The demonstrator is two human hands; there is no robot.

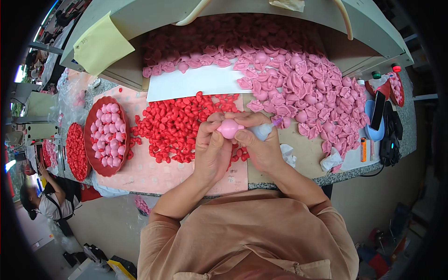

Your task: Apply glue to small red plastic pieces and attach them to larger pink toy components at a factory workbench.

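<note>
A glossy pink rounded piece (228,129) with a small knob at its side is pinched between both my hands, up close over the table. My left hand (211,151) grips its left side with thumb and fingers. On the other side, the thumb and fingertips of my right hand (262,150) press against it. A small translucent squeeze bottle (262,132) with a purple tip is also tucked in my right hand, pointing right. Beneath and behind my hands spreads a heap of small red pieces (172,122). To the right lies a large pile of pink petal-like pieces (310,88).
At left stand a red oval bowl (107,173) of pink pieces and another of red ones (77,151). A grey shelf (154,30) arches over the back. A phone (378,110), an orange stick (363,149) and crumpled tissue (331,160) lie right. Another person sits far left.
</note>
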